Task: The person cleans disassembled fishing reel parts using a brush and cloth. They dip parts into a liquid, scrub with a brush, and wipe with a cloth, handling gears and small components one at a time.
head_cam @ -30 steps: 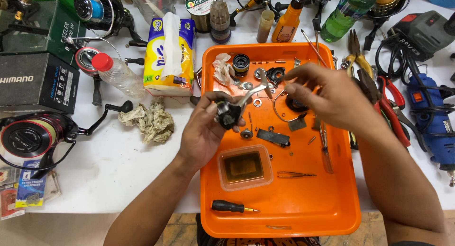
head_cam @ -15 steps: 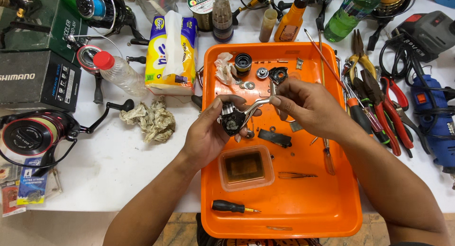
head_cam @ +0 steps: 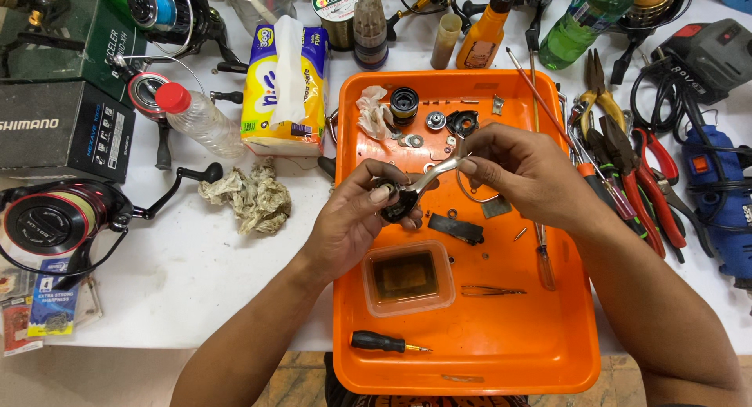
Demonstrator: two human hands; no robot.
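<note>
Reel body (head_cam: 399, 199), orange tray (head_cam: 501, 344), cluttered white table (head_cam: 196, 274)

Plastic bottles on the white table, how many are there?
3: a clear plastic bottle with a red cap lying at left, an orange squeeze bottle and a green plastic bottle at the back. Clutter may hide more.

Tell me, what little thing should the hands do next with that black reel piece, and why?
Probably turn the black reel body a little to look at its other side. The left hand cups it over the orange tray, while the right hand pinches its silver stem. Washers and small parts lie loose on the tray, so the reel looks only partly assembled.
</note>
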